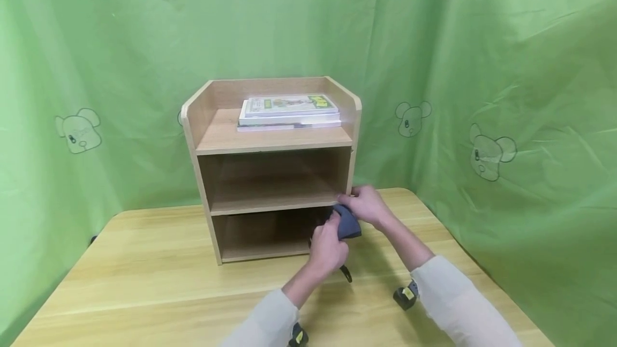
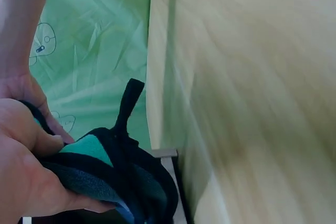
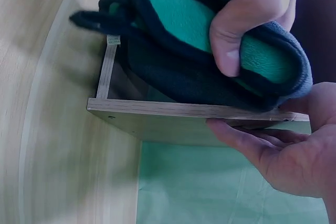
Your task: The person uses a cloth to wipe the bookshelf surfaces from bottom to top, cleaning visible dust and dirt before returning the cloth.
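Note:
My left hand (image 1: 328,248) grips a soft dark blue-grey fabric item (image 1: 348,222) at the lower right opening of a wooden shelf unit (image 1: 275,148). In the right wrist view this fabric item (image 3: 178,17) shows a green lining, dark edging and a narrow black strap (image 3: 94,22); its exact kind cannot be told. The left thumb presses on the lining. My right hand (image 1: 368,208) holds the front edge of the unit's right side panel (image 3: 173,108), with fingers along its outer face, close beside the fabric item. Part of the item lies inside the lower compartment, hidden in the head view.
Several thin books (image 1: 289,111) lie stacked on the unit's top shelf. The unit stands on a wooden table (image 1: 159,288). A green patterned curtain (image 1: 511,95) hangs behind and to the right. Small black devices (image 1: 406,296) sit at both wrists.

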`<action>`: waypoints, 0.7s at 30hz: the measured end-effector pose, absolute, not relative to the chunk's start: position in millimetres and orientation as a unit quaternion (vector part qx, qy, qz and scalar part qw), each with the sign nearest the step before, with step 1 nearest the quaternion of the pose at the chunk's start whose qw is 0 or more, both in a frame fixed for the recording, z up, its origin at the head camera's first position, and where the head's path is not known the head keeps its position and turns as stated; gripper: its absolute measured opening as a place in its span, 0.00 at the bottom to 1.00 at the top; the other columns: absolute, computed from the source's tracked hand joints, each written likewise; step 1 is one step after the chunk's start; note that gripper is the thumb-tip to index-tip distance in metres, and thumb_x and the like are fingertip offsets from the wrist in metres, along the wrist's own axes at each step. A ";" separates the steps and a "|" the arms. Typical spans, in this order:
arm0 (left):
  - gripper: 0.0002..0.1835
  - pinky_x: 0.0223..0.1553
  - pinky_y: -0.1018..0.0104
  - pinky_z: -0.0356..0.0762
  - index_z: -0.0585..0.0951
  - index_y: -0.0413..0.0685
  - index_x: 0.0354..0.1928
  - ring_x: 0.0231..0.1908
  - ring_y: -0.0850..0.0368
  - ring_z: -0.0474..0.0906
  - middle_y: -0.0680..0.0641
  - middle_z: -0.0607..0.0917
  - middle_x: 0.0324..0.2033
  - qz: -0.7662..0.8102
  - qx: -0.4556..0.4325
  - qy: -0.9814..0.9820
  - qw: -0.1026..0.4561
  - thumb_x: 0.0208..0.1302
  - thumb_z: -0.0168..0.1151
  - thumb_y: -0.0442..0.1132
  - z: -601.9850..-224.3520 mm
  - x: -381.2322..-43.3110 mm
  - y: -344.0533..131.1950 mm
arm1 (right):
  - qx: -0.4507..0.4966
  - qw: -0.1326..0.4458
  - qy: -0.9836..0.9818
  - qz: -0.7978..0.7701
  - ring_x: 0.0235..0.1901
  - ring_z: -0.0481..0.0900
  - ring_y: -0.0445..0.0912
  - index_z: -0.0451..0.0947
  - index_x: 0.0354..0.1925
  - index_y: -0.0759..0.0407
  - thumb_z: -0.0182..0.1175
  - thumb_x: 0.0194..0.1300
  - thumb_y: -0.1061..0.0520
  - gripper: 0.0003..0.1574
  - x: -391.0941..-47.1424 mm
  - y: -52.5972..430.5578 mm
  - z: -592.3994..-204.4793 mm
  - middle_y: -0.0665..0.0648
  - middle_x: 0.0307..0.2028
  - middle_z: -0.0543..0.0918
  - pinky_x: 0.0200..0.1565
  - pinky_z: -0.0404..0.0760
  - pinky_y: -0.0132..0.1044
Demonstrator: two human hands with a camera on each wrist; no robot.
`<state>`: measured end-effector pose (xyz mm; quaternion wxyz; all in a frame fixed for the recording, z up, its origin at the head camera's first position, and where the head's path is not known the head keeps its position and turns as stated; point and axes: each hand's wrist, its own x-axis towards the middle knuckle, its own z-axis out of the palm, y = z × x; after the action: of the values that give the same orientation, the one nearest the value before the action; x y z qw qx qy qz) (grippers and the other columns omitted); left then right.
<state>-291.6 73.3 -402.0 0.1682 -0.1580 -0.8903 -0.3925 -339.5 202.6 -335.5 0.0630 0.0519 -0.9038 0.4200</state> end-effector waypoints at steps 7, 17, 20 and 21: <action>0.37 0.34 0.59 0.79 0.69 0.36 0.60 0.35 0.45 0.82 0.38 0.83 0.38 -0.321 -0.201 -0.910 0.166 0.41 0.63 0.28 -406.6 -291.7 69.1 | 0.047 0.038 -0.888 0.455 0.21 0.77 0.45 0.80 0.44 0.69 0.59 0.64 0.50 0.23 -338.3 201.1 -333.7 0.58 0.23 0.78 0.27 0.78 0.37; 0.39 0.61 0.39 0.59 0.66 0.32 0.64 0.57 0.46 0.73 0.39 0.80 0.52 -0.222 -0.178 -0.958 0.026 0.47 0.66 0.35 -425.8 -287.3 72.1 | 0.046 0.023 -0.878 0.475 0.31 0.85 0.56 0.77 0.47 0.72 0.58 0.65 0.50 0.26 -337.0 201.5 -333.1 0.71 0.44 0.80 0.34 0.83 0.42; 0.40 0.66 0.40 0.51 0.64 0.30 0.65 0.61 0.46 0.69 0.38 0.78 0.55 -0.211 -0.182 -0.960 0.017 0.46 0.65 0.35 -428.0 -284.9 72.7 | 0.051 0.024 -0.877 0.477 0.32 0.85 0.56 0.76 0.48 0.73 0.58 0.65 0.50 0.26 -336.7 201.1 -333.2 0.72 0.47 0.79 0.34 0.84 0.42; 0.40 0.66 0.42 0.51 0.65 0.29 0.64 0.61 0.46 0.70 0.37 0.78 0.55 -0.213 -0.186 -0.959 0.017 0.46 0.64 0.35 -427.9 -284.0 72.1 | 0.051 0.024 -0.877 0.478 0.32 0.85 0.56 0.77 0.48 0.73 0.58 0.65 0.50 0.26 -336.5 201.0 -333.3 0.72 0.47 0.79 0.34 0.84 0.42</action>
<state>-284.0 72.1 -427.9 0.0172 -0.1857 -0.9591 -0.2131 -336.5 201.0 -333.3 0.0239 0.0510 -0.8767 0.4778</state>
